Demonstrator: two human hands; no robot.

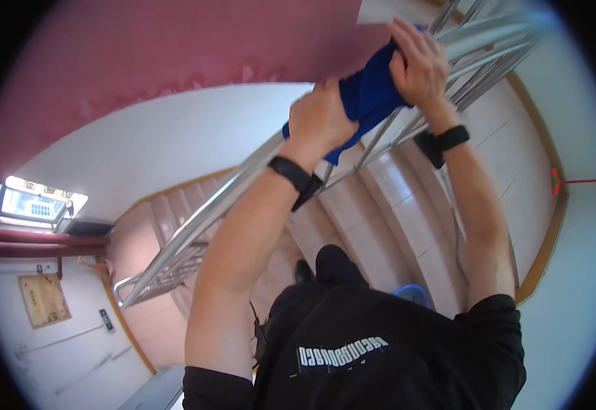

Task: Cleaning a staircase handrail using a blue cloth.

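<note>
A dark blue cloth (372, 89) lies over the stainless-steel handrail (195, 220) of a staircase. My left hand (323, 120) is closed around the cloth and the rail beneath it. Farther up the rail, my right hand (421, 64) grips the cloth's other end with its fingers over the top. Both wrists wear black bands. Part of the rail under the cloth and hands is hidden.
Tiled stair steps (344, 215) lie below me, with my dark shoe (304, 271) on them. A blue bucket (413, 294) stands beside my body, partly hidden. Overhead is a red-painted surface (200, 41). Red pipes (41, 241) run beneath the window (36, 202) at left.
</note>
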